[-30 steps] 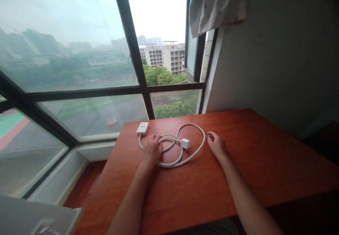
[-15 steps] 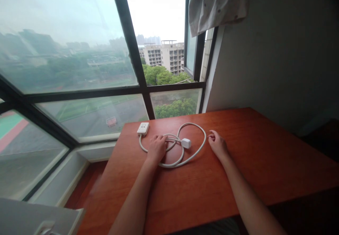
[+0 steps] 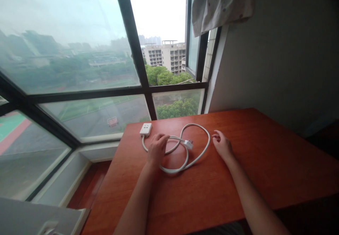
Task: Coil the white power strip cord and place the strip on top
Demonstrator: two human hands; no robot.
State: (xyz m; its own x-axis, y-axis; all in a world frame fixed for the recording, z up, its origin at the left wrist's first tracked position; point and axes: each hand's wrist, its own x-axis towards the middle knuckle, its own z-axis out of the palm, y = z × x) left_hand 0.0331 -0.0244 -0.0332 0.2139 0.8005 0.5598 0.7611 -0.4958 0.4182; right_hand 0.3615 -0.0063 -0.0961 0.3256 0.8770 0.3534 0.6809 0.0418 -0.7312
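A white extension cord [image 3: 199, 155] lies in loose loops on the reddish wooden table [image 3: 265, 157]. Its socket block [image 3: 146, 129] sits near the table's far left corner, and its plug [image 3: 189, 144] lies tilted inside the loops. My left hand [image 3: 157, 148] is closed over the cord strands just left of the plug. My right hand [image 3: 222, 145] rests on the table right beside the outer loop, fingers loosely bent and apart, holding nothing.
The table stands in a corner, with a large dark-framed window [image 3: 137, 62] behind and to the left and a grey wall [image 3: 278, 51] to the right. A cloth [image 3: 221, 2] hangs at the top. A pale surface [image 3: 39, 217] shows at the lower left.
My left hand has shifted right along the cord and closed on the strands. The plug has slid right and tipped. My right hand has stayed beside the loop.
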